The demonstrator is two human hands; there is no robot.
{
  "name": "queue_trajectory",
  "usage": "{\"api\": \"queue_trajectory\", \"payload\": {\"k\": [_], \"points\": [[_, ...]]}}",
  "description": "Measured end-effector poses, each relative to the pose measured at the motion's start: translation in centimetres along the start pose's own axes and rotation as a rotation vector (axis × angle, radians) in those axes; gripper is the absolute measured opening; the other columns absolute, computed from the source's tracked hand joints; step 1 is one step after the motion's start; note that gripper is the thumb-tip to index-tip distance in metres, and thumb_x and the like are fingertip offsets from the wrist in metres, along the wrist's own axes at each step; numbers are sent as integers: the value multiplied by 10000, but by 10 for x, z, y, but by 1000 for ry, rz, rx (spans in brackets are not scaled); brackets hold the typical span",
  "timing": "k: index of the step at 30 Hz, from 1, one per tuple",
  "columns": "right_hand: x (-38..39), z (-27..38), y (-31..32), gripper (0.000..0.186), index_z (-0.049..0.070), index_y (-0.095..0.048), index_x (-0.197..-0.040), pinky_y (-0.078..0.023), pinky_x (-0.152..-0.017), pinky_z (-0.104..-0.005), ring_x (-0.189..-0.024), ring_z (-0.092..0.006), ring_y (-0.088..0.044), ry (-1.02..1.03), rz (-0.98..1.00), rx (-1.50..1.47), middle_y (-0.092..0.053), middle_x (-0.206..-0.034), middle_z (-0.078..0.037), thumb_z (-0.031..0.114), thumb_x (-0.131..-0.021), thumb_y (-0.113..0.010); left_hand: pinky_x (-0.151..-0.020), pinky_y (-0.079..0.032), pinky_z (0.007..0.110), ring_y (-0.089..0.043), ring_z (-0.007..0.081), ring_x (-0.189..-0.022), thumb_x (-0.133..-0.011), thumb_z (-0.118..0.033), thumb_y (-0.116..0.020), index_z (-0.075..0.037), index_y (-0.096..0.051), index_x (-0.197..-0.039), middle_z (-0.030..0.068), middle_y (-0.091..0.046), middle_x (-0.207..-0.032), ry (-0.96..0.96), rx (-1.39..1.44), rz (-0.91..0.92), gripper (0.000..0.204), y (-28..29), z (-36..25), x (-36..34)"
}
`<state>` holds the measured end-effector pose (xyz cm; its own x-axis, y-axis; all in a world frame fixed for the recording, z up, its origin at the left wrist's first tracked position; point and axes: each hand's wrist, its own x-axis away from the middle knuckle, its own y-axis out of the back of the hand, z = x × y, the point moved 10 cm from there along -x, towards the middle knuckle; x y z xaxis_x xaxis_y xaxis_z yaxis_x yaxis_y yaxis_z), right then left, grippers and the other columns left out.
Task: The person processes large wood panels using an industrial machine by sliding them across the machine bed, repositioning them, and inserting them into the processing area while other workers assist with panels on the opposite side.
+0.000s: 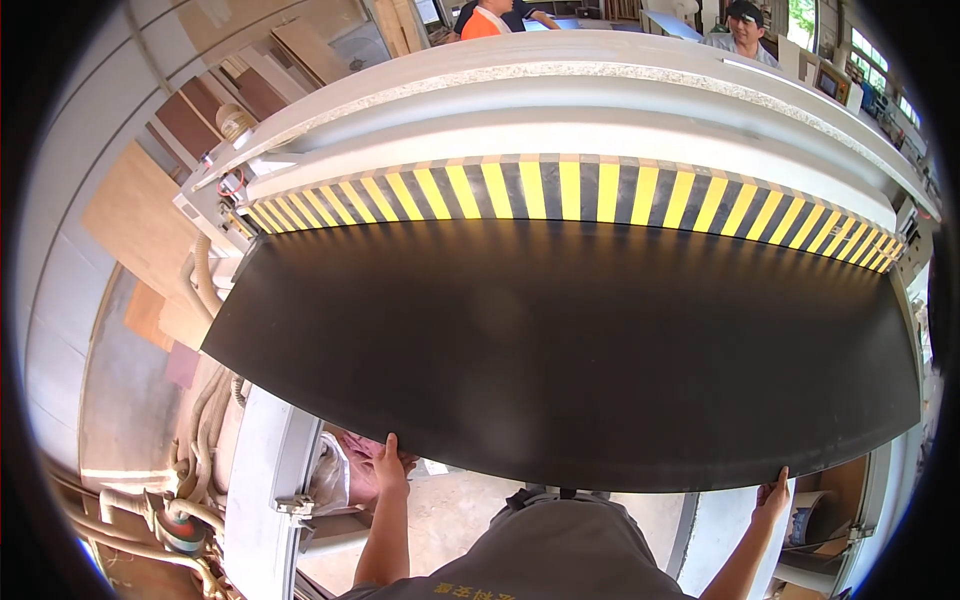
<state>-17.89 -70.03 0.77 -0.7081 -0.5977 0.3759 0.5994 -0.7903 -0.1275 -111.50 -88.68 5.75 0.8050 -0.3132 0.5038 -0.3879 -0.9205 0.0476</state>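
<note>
A wide, dark black panel [560, 350] lies in front of me, its far edge at a yellow-and-black striped guard [530, 188]. My left hand [391, 465] grips the panel's near edge, left of my body, with the thumb on top and the fingers beneath. At the right part of the same edge, my right hand [772, 494] also holds the panel, its thumb tip at the rim. The undersides of both grips are partly hidden by the panel.
Behind the guard runs a long white machine beam [580, 135]. Hoses [205, 420] and leaning boards [150, 215] stand at the left. White machine frames [262, 480] flank me. Beyond the machine are a person [742, 35] and another in an orange top [484, 22].
</note>
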Motion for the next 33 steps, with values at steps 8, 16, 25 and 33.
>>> {"api": "queue_trajectory", "payload": {"k": [8, 16, 25, 33], "points": [[19, 10, 3, 312, 171, -668, -786, -349, -419, -200, -462, -58, -400, -49, -62, 80, -472, -573, 59, 437, -890, -794, -574, -559, 325, -683, 220, -677, -978, -460, -657, -29, -622, -1221, 83, -689, -892, -39, -143, -54, 496, -2, 1, -28], [32, 34, -32, 367, 29, -733, -1020, -532, -521, -250, -649, -133, -663, -64, -66, 145, -713, -830, -47, 387, -947, -714, -784, -568, 382, -647, 254, -955, -969, -403, -676, -2, -639, -1231, 88, -681, -1133, -160, -58, 30, 480, 6, -15, -76], [-6, 44, -103, 377, -33, -698, -851, -586, -527, -291, -580, -182, -656, -27, -23, 95, -670, -747, -94, 328, -953, -733, -640, -465, 395, -548, 232, -687, -991, -442, -659, 39, -708, -933, 72, -632, -807, -166, -115, 10, 487, -81, -52, -64], [-7, 17, -142, 355, -52, -697, -841, -602, -549, -298, -571, -184, -659, -97, 25, 108, -657, -710, -95, 283, -953, -737, -729, -504, 437, -582, 324, -710, -973, -286, -699, 80, -677, -1139, 143, -663, -863, -1684, -867, 99, 402, -67, -65, -114]]}}
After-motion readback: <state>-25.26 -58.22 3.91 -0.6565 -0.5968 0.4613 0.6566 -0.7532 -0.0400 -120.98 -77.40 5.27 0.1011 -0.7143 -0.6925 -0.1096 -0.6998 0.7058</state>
